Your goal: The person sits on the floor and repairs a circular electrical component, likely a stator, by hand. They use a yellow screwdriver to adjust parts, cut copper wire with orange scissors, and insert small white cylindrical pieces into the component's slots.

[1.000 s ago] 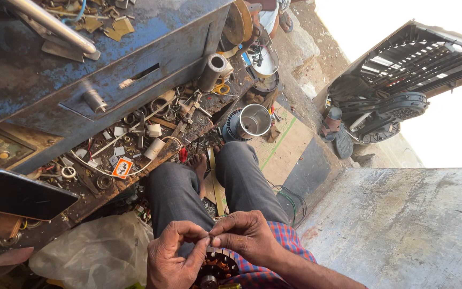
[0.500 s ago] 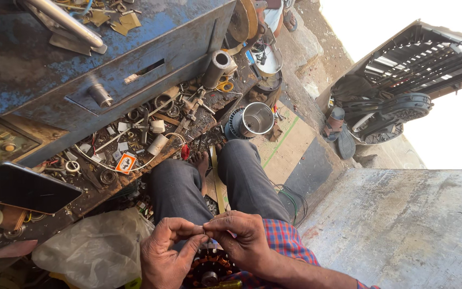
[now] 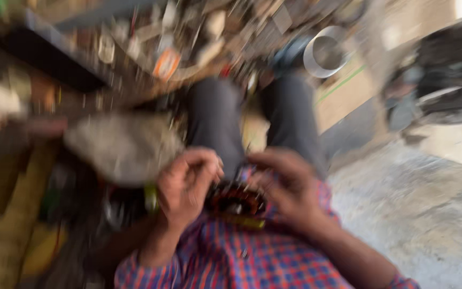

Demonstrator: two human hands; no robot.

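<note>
Copper-wound stator point(image 3: 236, 202) rests in the person's lap, between the two hands, on the red and blue checked shirt point(image 3: 252, 257); the strong blur hides its finer parts. On the left, a grey bag or sack point(image 3: 121, 147) lies beside the knee, and behind it the cluttered surface point(image 3: 151, 48) carries many small metal parts which I cannot tell apart. The left hand point(image 3: 185, 184) is curled at the left edge of the stator, its fingers bent inward as if pinching something thin, though I cannot see what. The right hand point(image 3: 290, 187) is bent over the right edge with fingers half closed; whether this grip holds anything I cannot tell. Farther right a metal ring point(image 3: 324, 51) lies beyond the knees.

I judge the main risk is that the stator, lying loose on the lap, slides off toward the concrete floor point(image 3: 418, 214) if one hand pulls sideways. A thin wire may also snap or cut a finger under a hard pull.
</note>
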